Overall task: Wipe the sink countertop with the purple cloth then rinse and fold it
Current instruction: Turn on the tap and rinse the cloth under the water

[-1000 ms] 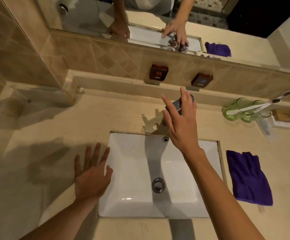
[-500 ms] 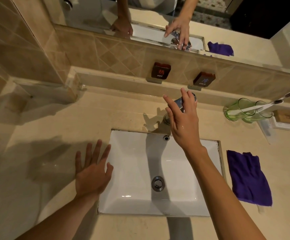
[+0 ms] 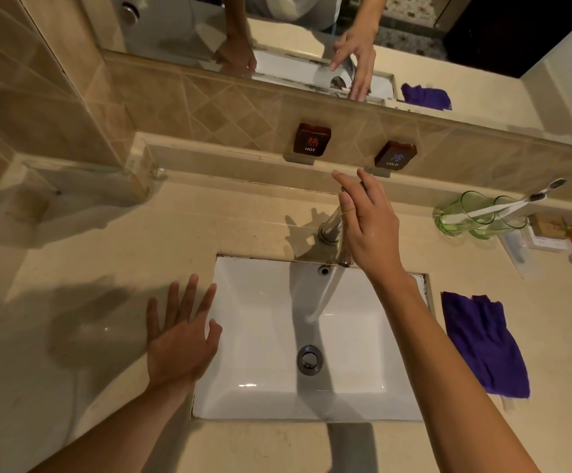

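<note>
head | right hand [image 3: 370,227] reaches over faucet [image 3: 332,230], fingers relaxed and extended on its handle, no pinch | left hand [image 3: 179,343] flat, fingers spread, on countertop [image 3: 90,268] beside sink [image 3: 260,336] | purple cloth [image 3: 482,343] lies on countertop right of sink | change: water now streams from spout; a second ago none

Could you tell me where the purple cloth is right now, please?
In the head view, the purple cloth lies flat on the countertop, right of the sink, below the green glasses.
</note>
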Demonstrator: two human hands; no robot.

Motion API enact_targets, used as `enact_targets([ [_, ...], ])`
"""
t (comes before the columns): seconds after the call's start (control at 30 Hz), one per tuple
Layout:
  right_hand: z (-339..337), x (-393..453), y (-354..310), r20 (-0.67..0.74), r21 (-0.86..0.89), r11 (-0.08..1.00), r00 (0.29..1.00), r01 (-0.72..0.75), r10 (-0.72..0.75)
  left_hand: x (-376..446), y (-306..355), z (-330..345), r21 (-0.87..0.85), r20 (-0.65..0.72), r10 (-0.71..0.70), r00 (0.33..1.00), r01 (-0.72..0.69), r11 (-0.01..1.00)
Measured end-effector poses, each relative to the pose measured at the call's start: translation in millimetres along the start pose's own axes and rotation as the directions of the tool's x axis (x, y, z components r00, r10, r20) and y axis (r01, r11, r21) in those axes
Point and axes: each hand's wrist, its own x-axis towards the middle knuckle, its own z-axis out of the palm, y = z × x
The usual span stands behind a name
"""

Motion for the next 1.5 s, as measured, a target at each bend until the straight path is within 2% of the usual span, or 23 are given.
enact_targets([
  [0.43,-3.4,1.5,2.4,0.044,-0.010,1.000,0.999,-0.016,0.016,0.1,0.6,-5.3,-0.015,0.002,-0.002,1.000,0.002,1.000],
  [0.6,-4.4,-1.3,-4.3,0.021,-0.015,0.999,0.999,-0.038,0.038,0.1,1.5,-7.1,-0.016,0.003,0.005,1.000,-0.005,1.000],
  [1.17,-14.0,1.1,-3.9,0.187,0.023,0.996,0.979,-0.089,0.083,1.0,-0.8,-8.7,-0.020,0.057,0.013,0.998,-0.012,1.000],
  [1.27,-18.7,2.1,-7.1,0.226,0.049,0.993,0.970,-0.105,0.091,2.4,-2.6,-10.7,-0.056,0.113,0.033,0.993,-0.026,0.998],
  [1.33,-24.7,2.2,-12.0,0.248,0.081,0.988,0.963,-0.131,0.108,5.2,-5.0,-13.5,-0.076,0.196,0.024,0.980,-0.009,0.997],
  [1.5,-51.3,-7.3,-30.0,0.218,0.177,0.974,0.970,-0.144,0.104,14.0,-4.9,-30.4,-0.080,0.452,0.015,0.892,0.024,0.996],
])
